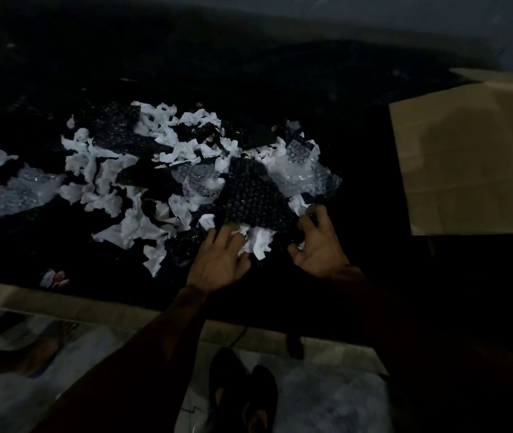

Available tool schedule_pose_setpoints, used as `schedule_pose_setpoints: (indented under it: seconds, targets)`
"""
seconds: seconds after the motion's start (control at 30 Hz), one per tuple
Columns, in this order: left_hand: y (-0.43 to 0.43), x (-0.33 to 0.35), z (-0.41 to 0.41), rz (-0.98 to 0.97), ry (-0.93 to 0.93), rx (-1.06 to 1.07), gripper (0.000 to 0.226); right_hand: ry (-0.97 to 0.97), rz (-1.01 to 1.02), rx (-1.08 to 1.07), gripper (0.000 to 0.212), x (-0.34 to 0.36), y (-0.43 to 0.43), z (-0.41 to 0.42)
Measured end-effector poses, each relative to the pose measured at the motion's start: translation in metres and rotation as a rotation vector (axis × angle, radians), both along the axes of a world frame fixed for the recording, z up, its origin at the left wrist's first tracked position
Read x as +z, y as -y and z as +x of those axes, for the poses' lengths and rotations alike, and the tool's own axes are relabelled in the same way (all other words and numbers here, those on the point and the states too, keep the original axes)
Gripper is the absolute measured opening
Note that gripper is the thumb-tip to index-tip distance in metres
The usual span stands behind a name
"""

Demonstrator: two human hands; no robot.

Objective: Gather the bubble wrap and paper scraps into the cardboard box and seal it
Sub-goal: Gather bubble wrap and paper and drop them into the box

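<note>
White crumpled paper scraps [105, 170] and pieces of bubble wrap [253, 195] lie spread over a dark surface [280, 89]. More clear bubble wrap [17, 192] sits at the far left. My left hand [220, 260] rests with spread fingers on scraps at the pile's near edge. My right hand [320, 245] curls its fingers around the right rim of the same clump, touching a paper scrap [299, 204] and dark bubble wrap. The cardboard box [467, 164] stands at the right, its flap raised, apart from both hands.
A small red and white object [53, 278] lies near the front edge of the dark surface. Below the edge I see a pale floor [327, 401], my dark shoes [242, 395] and another person's foot [45, 345] at the left. The scene is dim.
</note>
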State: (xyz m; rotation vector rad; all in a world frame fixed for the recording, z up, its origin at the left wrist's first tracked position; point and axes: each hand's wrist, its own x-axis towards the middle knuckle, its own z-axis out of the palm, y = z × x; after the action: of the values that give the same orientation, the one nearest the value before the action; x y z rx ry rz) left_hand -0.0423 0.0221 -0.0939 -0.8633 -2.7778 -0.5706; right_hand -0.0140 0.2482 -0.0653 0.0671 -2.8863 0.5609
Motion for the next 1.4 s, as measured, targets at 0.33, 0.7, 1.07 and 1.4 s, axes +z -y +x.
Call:
schedule_pose_setpoints:
  seconds: [0.33,0.7,1.07,1.4]
  targets:
    - [-0.011,0.035,-0.007,0.063,0.141,0.062,0.036,0.122,-0.195,-0.119,0.049,0.017,-0.004,-0.017]
    - [-0.032,0.116,-0.012,0.247,0.041,0.010,0.068,0.143,-0.018,0.096,0.021,0.042,-0.014,-0.044]
    - [-0.025,0.046,-0.044,-0.252,0.250,0.082,0.036,0.238,-0.044,-0.088,0.043,0.020,-0.022,-0.017]
    - [-0.034,0.030,-0.050,-0.084,0.231,0.089,0.047,0.096,-0.131,-0.181,0.048,-0.003,-0.025,-0.009]
